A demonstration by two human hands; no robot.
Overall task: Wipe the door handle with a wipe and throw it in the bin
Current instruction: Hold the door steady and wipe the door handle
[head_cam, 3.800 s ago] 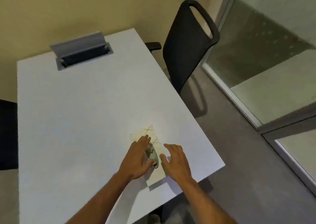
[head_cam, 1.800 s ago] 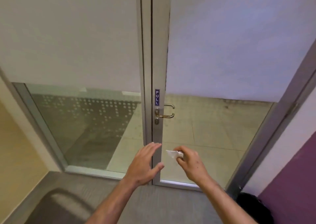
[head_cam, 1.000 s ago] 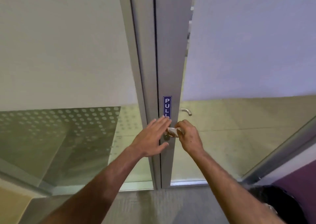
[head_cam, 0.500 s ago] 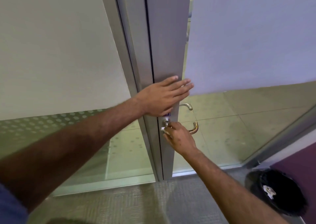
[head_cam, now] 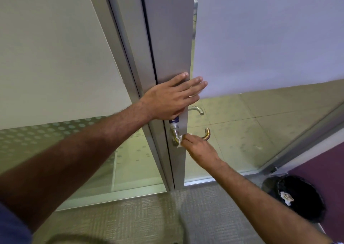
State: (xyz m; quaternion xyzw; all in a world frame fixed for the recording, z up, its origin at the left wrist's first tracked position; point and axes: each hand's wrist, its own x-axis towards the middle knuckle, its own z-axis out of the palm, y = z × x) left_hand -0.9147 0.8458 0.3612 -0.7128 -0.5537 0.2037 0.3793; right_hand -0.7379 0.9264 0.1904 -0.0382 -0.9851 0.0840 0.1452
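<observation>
A brass lever door handle (head_cam: 207, 134) sticks out from the grey metal door stile (head_cam: 168, 38). My right hand (head_cam: 198, 146) is closed around the handle's middle with a small white wipe (head_cam: 179, 144) pressed against it; only a corner of the wipe shows by the handle's base. My left hand (head_cam: 172, 98) lies flat, fingers spread, on the stile and frosted glass just above the handle, covering most of a blue sign. A black bin (head_cam: 299, 197) stands on the floor at lower right with a crumpled white scrap inside.
The glass door (head_cam: 260, 38) has a frosted upper panel and see-through lower glass. A fixed glass panel (head_cam: 55, 57) stands to the left. A second silver handle (head_cam: 197, 110) shows through the glass. A purple wall (head_cam: 327, 173) rises beside the bin. Grey carpet covers the floor.
I turned from the table to the door with the wipe. In the last half second my left hand stayed flat on the stile and my right hand kept the wipe on the handle.
</observation>
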